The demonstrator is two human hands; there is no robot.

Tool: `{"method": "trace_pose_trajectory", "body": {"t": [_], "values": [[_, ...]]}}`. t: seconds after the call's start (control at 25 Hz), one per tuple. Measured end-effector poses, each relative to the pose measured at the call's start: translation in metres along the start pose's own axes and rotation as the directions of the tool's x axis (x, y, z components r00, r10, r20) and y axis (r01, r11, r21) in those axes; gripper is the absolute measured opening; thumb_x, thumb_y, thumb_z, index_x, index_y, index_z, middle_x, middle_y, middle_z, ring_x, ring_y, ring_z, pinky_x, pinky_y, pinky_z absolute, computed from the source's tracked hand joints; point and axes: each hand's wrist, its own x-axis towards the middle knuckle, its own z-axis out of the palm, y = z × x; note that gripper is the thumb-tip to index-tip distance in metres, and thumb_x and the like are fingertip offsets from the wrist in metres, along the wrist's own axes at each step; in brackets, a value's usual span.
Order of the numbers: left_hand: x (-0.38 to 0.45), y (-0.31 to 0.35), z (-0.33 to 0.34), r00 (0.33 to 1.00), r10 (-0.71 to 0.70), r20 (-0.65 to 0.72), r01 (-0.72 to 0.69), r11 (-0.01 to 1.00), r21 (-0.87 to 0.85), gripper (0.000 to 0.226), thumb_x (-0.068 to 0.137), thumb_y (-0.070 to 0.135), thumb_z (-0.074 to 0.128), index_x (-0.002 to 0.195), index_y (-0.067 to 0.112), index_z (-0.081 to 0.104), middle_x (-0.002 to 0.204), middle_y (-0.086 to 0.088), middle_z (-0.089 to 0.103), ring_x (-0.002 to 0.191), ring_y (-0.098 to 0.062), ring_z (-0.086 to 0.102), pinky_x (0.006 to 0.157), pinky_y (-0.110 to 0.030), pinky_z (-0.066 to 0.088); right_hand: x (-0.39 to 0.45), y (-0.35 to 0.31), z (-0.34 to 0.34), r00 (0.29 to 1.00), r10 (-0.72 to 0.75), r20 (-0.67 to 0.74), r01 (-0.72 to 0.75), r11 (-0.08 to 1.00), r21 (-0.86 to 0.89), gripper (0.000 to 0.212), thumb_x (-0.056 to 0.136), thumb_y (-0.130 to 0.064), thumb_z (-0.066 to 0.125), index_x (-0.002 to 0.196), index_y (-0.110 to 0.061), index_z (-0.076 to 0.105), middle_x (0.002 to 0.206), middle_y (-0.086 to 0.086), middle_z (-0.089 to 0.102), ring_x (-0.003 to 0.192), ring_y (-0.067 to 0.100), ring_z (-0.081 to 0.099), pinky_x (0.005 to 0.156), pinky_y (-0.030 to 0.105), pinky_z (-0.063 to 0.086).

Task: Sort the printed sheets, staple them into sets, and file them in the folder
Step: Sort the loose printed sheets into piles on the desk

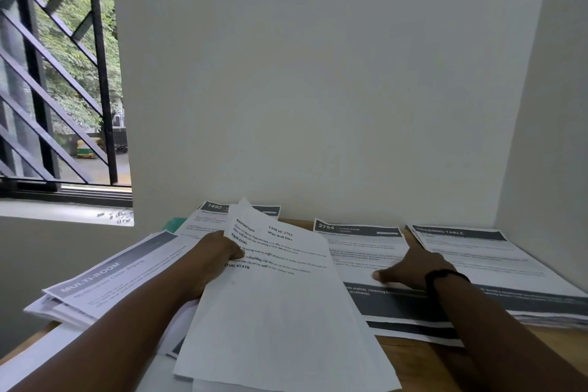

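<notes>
- Left hand (pixel 219 251): grips a sheaf of printed sheets (pixel 280 312) at its left edge, thumb on the top page, fingers hidden beneath. The sheaf is raised and tilted above the wooden table (pixel 413 356); its top page reads "Wipe Wall Tiles".
- Right hand (pixel 410 267): lies flat, fingers extended, pressing on the sheet headed "2754" (pixel 359 242), just right of the held sheaf. A black band (pixel 445 277) sits on that wrist.
- Further right, a stack headed "DRESSING TABLE" (pixel 483 258) lies on the table.
- Left of the held sheaf, a "MULTI-ROOM" stack (pixel 105 280) overhangs the table edge.
- Behind the sheaf, a sheet marked "1492" (pixel 210 216) lies against the wall; a green item (pixel 173 223) shows beside it, identity unclear.
</notes>
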Motion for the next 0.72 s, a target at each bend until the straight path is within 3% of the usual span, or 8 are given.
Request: {"method": "trace_pose_trajectory", "body": {"t": [0.08, 0.16, 0.36, 0.44, 0.52, 0.6, 0.72], "values": [[-0.001, 0.001, 0.001, 1.000, -0.004, -0.011, 0.004, 1.000, -0.001, 0.028, 0.084, -0.002, 0.055, 0.108, 0.008, 0.064, 0.096, -0.010, 0.075, 0.088, -0.033, 0.072, 0.091, -0.052, 0.054, 0.003, 0.004, -0.002, 0.999, -0.007, 0.043, 0.002, 0.993, 0.114, 0.124, 0.053, -0.056, 0.084, 0.152, -0.020, 0.020, 0.159, -0.006, 0.021, 0.129, 0.030, 0.045, 0.103, 0.036, 0.040], [-0.002, 0.001, 0.002, 1.000, -0.009, -0.020, 0.009, 1.000, -0.010, 0.025, 0.085, -0.003, 0.054, 0.105, 0.008, 0.064, 0.094, -0.012, 0.075, 0.087, -0.034, 0.072, 0.090, -0.051, 0.054, 0.004, 0.008, -0.003, 0.997, -0.012, 0.074, -0.003, 0.979, 0.202, 0.140, 0.045, -0.053, 0.087, 0.153, -0.033, 0.000, 0.154, 0.000, 0.033, 0.131, 0.030, 0.044, 0.104, 0.038, 0.040], [0.000, 0.001, 0.000, 1.000, -0.014, -0.022, 0.014, 1.000, -0.002, 0.029, 0.083, -0.002, 0.056, 0.109, 0.008, 0.063, 0.096, -0.012, 0.075, 0.088, -0.035, 0.071, 0.090, -0.053, 0.053, 0.007, 0.012, -0.007, 0.994, -0.012, 0.107, -0.017, 0.964, 0.267, 0.129, 0.063, -0.036, 0.087, 0.153, -0.033, -0.005, 0.152, 0.013, 0.035, 0.131, 0.033, 0.042, 0.102, 0.036, 0.038], [0.000, 0.001, 0.000, 1.000, -0.015, -0.028, 0.015, 1.000, 0.007, 0.029, 0.082, -0.002, 0.056, 0.109, 0.008, 0.063, 0.098, -0.013, 0.074, 0.090, -0.036, 0.071, 0.092, -0.054, 0.053, 0.001, 0.008, -0.011, 0.991, 0.009, 0.134, -0.043, 0.967, 0.253, 0.112, 0.067, -0.035, 0.085, 0.153, -0.020, 0.014, 0.149, 0.012, 0.039, 0.130, 0.031, 0.043, 0.098, 0.032, 0.038], [-0.002, 0.001, 0.001, 0.999, -0.024, -0.030, 0.024, 1.000, 0.006, 0.029, 0.083, -0.001, 0.057, 0.110, 0.006, 0.063, 0.099, -0.015, 0.074, 0.091, -0.037, 0.070, 0.091, -0.054, 0.053, -0.009, 0.002, -0.015, 0.992, 0.014, 0.125, -0.040, 0.976, 0.215, 0.069, 0.074, -0.028, 0.081, 0.130, -0.010, 0.045, 0.123, 0.008, 0.056, 0.119, 0.027, 0.050, 0.092, 0.028, 0.040], [-0.001, 0.001, 0.001, 0.999, -0.025, -0.023, 0.025, 1.000, -0.001, 0.029, 0.083, -0.001, 0.057, 0.111, 0.006, 0.062, 0.099, -0.016, 0.074, 0.091, -0.038, 0.070, 0.090, -0.055, 0.053, -0.015, -0.002, -0.019, 1.000, -0.024, 0.020, 0.020, 0.981, 0.192, 0.030, 0.080, -0.015, 0.074, 0.096, -0.014, 0.049, 0.091, 0.000, 0.053, 0.099, 0.024, 0.053, 0.081, 0.027, 0.041], [0.000, 0.000, 0.002, 1.000, -0.021, -0.018, 0.020, 1.000, -0.010, 0.030, 0.083, -0.001, 0.056, 0.111, 0.007, 0.062, 0.099, -0.015, 0.074, 0.092, -0.038, 0.070, 0.091, -0.057, 0.052, -0.006, -0.001, -0.021, 0.991, 0.017, -0.129, 0.013, 0.974, 0.226, 0.019, 0.081, -0.009, 0.068, 0.073, -0.011, 0.051, 0.089, 0.009, 0.063, 0.082, 0.025, 0.057, 0.066, 0.027, 0.043]]}}
